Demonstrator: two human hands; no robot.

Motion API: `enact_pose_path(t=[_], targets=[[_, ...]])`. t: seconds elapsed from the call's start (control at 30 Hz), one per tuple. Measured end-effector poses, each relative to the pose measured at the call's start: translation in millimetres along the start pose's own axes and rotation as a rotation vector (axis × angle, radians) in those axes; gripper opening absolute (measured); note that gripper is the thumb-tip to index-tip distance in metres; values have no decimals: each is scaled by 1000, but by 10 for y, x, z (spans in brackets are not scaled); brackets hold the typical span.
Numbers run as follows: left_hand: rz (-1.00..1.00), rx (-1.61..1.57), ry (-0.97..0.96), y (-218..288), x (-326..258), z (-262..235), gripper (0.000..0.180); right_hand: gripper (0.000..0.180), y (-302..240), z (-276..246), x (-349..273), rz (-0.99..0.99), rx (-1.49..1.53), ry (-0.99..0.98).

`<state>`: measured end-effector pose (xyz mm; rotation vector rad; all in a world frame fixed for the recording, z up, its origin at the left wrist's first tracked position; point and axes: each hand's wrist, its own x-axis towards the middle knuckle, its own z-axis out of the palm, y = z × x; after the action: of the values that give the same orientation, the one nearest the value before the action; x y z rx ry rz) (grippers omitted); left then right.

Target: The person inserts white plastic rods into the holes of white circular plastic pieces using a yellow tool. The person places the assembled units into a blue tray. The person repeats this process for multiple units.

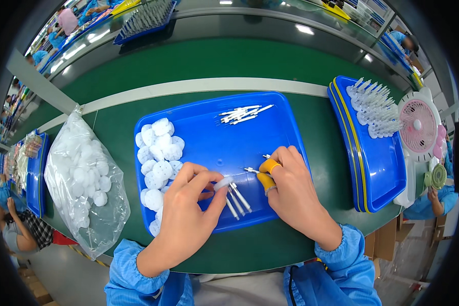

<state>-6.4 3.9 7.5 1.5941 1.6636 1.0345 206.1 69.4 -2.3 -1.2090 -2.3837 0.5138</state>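
Pinched between the thumb and fingers of my left hand (184, 217) is a white round disc (221, 184), with several thin white rods (238, 200) sticking out of it towards me. My right hand (300, 196), with yellow finger cots (265, 181) on thumb and forefinger, is closed on thin rods with metal tips (250, 170). Those tips point left, a short way from the disc. Both hands are over a blue tray (290, 120). White perforated discs (160, 148) are heaped along its left side, and loose white rods (244, 114) lie at its far right.
A clear plastic bag of white discs (84, 176) lies left of the tray. On the right, stacked blue trays (375, 178) hold upright filled discs (375, 107), beside a pink fan (417, 125). A pale rail (204, 85) runs behind; another tray of pieces (145, 20) is beyond it.
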Motion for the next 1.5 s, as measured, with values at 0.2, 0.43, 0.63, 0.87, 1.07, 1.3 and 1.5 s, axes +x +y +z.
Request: enact_pose_path(t=[0.2,0.43,0.63,0.87,1.07,1.3,1.5], targets=[[-83,-83,-90,56,21,-55,18,39,-221,-179,-103,-1,421,-99],[-36,-99,-98,1,20,-42,13,45,-150,-115,-132,-126,385,-142],[7,-58,-63,22,17,-27,10,43,-89,-111,-135,-177,289,-104],[-34,-86,-31,-6,6,13,14,39,-93,-75,-112,-181,238,-80],[49,-49,-6,-34,-22,68,15,38,-208,-24,-111,-104,346,-103],[77,38,-28,41,-38,19,12,33,-259,72,-166,-81,432,40],[123,64,-32,-22,-104,58,21,26,-282,127,-197,-66,433,86]])
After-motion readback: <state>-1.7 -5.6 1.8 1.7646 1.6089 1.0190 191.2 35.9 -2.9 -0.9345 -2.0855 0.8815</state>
